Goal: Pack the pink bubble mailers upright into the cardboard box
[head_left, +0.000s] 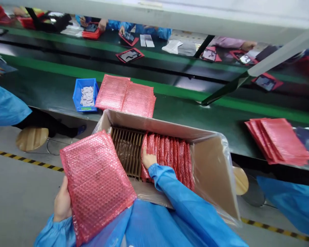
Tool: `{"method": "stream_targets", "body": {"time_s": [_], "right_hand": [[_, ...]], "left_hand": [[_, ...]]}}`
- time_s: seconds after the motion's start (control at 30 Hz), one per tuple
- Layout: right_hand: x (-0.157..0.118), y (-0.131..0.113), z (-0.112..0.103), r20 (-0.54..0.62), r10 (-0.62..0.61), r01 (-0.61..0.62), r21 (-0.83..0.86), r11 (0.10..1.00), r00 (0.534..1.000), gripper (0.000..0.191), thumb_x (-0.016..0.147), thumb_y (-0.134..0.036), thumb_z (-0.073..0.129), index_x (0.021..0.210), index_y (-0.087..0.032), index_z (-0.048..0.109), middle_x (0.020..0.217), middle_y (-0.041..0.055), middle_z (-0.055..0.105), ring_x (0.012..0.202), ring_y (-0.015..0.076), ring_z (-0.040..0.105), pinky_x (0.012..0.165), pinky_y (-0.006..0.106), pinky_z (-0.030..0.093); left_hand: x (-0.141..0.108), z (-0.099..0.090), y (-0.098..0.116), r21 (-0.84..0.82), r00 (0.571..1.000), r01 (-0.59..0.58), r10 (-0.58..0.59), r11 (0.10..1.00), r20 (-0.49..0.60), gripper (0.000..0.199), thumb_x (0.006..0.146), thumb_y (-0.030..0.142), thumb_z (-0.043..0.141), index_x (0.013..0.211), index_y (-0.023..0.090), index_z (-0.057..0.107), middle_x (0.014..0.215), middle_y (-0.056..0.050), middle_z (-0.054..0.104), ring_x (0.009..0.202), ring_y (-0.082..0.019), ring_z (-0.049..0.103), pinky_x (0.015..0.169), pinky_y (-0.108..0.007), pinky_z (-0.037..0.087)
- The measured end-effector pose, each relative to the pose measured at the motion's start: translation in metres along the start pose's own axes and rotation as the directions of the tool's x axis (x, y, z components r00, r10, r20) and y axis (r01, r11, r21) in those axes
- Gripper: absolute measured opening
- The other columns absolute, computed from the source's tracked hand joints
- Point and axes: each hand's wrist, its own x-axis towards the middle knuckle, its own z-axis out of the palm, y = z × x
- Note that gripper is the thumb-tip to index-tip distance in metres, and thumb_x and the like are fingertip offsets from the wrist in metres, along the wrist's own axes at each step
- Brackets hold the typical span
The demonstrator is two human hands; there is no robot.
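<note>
My left hand point(62, 200) grips a red bubble-wrap pouch point(98, 181) by its left edge, tilted in front of the box. My right hand point(148, 159) reaches into the cardboard box point(212, 171), which has a clear plastic liner. Its index finger points along the leftmost of the red bubble pouches point(170, 151) standing in a row; the other fingers are curled, and I cannot make out whether they pinch anything. Left of that row, brown cardboard dividers point(126, 147) form narrow slots. The held pouch covers the box's near left corner.
Behind the box, a stack of red pouches point(126, 96) and a blue bin point(78, 99) of small white packets lie on the green bench point(175, 120). More pouches point(280, 140) lie at right. Stools point(32, 137) and blue-sleeved co-workers flank me. A metal post point(226, 87) rises behind.
</note>
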Motion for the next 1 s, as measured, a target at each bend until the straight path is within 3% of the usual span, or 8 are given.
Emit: {"method": "stream_targets", "body": {"time_s": [0.13,0.23,0.4,0.47,0.63,0.73,0.83,1.0], "right_hand": [[-0.009,-0.012,-0.021,-0.019,-0.102,0.103,0.149,0.983,0.995,0.032,0.092,-0.016,0.047,0.119,-0.002,0.058,0.093,0.0253,0.067,0.093,0.0317,0.067,0.082,0.041,0.051],[-0.030,-0.034,-0.022,-0.040,-0.289,0.284,0.359,0.889,0.957,0.037,0.102,-0.031,0.031,0.106,-0.014,0.064,0.092,0.0102,0.070,0.086,0.0193,0.068,0.079,0.029,0.052],[-0.065,-0.038,-0.009,0.016,-0.452,0.104,0.965,0.240,0.892,0.061,0.066,-0.060,0.074,0.099,-0.013,0.053,0.087,0.0069,0.068,0.079,0.0208,0.066,0.070,0.030,0.053],[-0.067,-0.013,-0.014,0.004,-0.462,0.077,0.985,0.157,0.887,0.063,0.062,-0.063,0.074,0.095,-0.014,0.053,0.091,0.0089,0.068,0.084,0.0231,0.065,0.077,0.034,0.053],[-0.068,0.083,-0.032,-0.233,-0.118,0.261,0.832,0.489,0.965,0.055,0.079,-0.053,0.055,0.114,-0.012,0.051,0.116,0.0164,0.062,0.106,0.0268,0.059,0.097,0.041,0.044],[-0.077,0.115,-0.036,-0.208,0.077,0.054,0.559,0.827,0.975,0.068,0.082,-0.043,0.045,0.136,-0.003,0.038,0.109,0.0188,0.065,0.099,0.0303,0.063,0.091,0.044,0.047],[-0.088,0.111,-0.042,-0.188,0.129,-0.067,0.306,0.950,0.974,0.065,0.089,-0.037,0.038,0.143,-0.002,0.031,0.082,0.0117,0.069,0.076,0.0283,0.067,0.075,0.039,0.051],[-0.067,0.044,-0.054,-0.140,0.065,-0.058,0.049,0.997,0.988,0.062,0.093,-0.027,0.038,0.147,-0.002,0.023,0.088,0.0144,0.069,0.083,0.0278,0.067,0.077,0.038,0.051]], "left_hand": [[-0.007,0.005,0.006,0.020,0.999,-0.020,0.019,1.000,0.044,0.062,0.058,0.069,0.067,0.098,0.021,0.068,0.096,-0.010,0.074,0.093,-0.036,0.068,0.071,-0.047,0.059],[-0.010,0.009,0.014,0.058,0.993,-0.090,0.085,0.994,0.086,0.066,0.052,0.058,0.078,0.103,0.017,0.068,0.090,-0.012,0.074,0.088,-0.037,0.069,0.072,-0.048,0.057],[-0.014,0.017,0.022,0.131,0.972,-0.139,0.110,0.982,0.208,0.063,0.053,0.050,0.082,0.103,0.014,0.067,0.085,-0.012,0.074,0.084,-0.037,0.069,0.071,-0.045,0.056],[-0.013,0.016,0.021,0.129,0.973,-0.136,0.108,0.982,0.205,0.060,0.054,0.047,0.083,0.103,0.015,0.066,0.088,-0.011,0.074,0.087,-0.036,0.069,0.072,-0.043,0.056],[-0.006,0.009,0.017,0.152,0.980,-0.114,0.086,0.982,0.178,0.055,0.056,0.048,0.083,0.096,0.016,0.065,0.091,-0.009,0.074,0.093,-0.033,0.068,0.076,-0.038,0.055],[0.000,0.007,0.015,0.184,0.981,-0.103,0.069,0.978,0.183,0.062,0.052,0.054,0.083,0.096,0.015,0.065,0.088,-0.009,0.074,0.088,-0.032,0.068,0.073,-0.036,0.054],[0.004,0.005,0.012,0.210,0.979,-0.113,0.074,0.971,0.188,0.065,0.049,0.056,0.083,0.096,0.013,0.066,0.090,-0.010,0.074,0.086,-0.031,0.068,0.071,-0.035,0.054],[0.007,0.003,0.005,0.176,0.975,-0.112,0.074,0.978,0.210,0.067,0.049,0.052,0.084,0.100,0.013,0.066,0.092,-0.011,0.074,0.087,-0.033,0.068,0.067,-0.035,0.055]]}}
